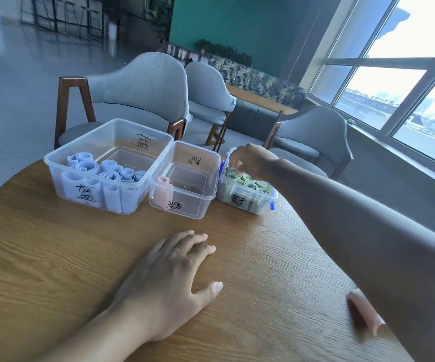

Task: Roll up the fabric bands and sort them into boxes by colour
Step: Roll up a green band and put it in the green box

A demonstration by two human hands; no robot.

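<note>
Three clear plastic boxes stand in a row at the far side of the round wooden table [54, 257]. The large left box [156, 138] holds several rolled blue bands [109, 167]. The middle box [212, 184] holds one pink roll [162, 188] in its near left corner. The small right box [271, 198] is packed with green rolls [250, 185]. My right hand [250, 160] reaches over the green box, fingertips down among the rolls at its far edge; what they hold is hidden. My left hand [174, 278] rests flat on the table. A pink band [362, 309] lies under my right forearm.
Grey upholstered chairs [143, 84] with wooden frames stand just beyond the table. A second chair [315, 131] sits to the right, below large windows [394, 82]. The green box has a blue latch [272, 205] on its near corner.
</note>
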